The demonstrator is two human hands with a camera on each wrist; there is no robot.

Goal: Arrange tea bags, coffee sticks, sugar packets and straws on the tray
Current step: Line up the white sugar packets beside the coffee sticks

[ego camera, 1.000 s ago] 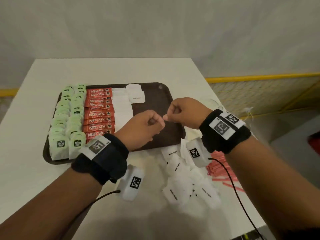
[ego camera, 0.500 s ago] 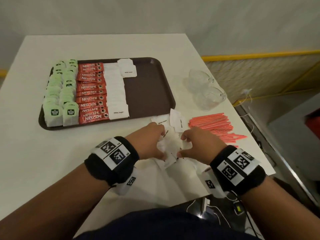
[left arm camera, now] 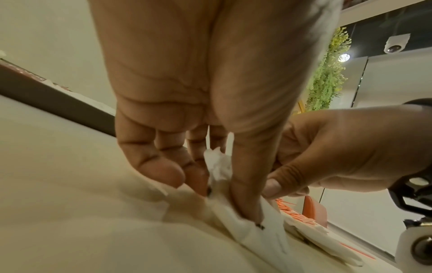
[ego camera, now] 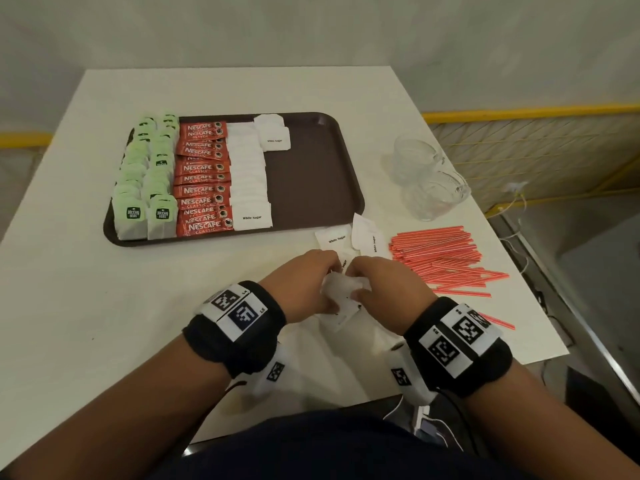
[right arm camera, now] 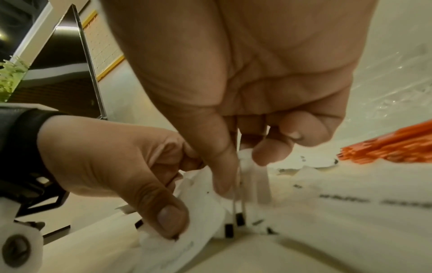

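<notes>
A dark brown tray [ego camera: 311, 174] holds rows of green tea bags [ego camera: 149, 174], red coffee sticks [ego camera: 202, 178] and white sugar packets [ego camera: 247, 174]. Just in front of the tray lies a loose heap of white sugar packets [ego camera: 341, 292] on the white table. My left hand [ego camera: 311, 285] and right hand [ego camera: 377, 285] meet over this heap, both pinching packets between thumb and fingers. The left wrist view shows packets [left arm camera: 245, 221] under the left thumb; the right wrist view shows packets [right arm camera: 245, 175] between right thumb and fingers. Red straws [ego camera: 440, 258] lie to the right.
Two clear glass mugs [ego camera: 429, 178] stand right of the tray, behind the straws. More sugar packets [ego camera: 367, 233] lie between the tray corner and the straws. The table's right edge [ego camera: 519, 271] runs close past the straws. The tray's right half is bare.
Both hands came down from above the tray's right half to the sugar packet heap in front of it and closed in on the packets. The head view tilted down.
</notes>
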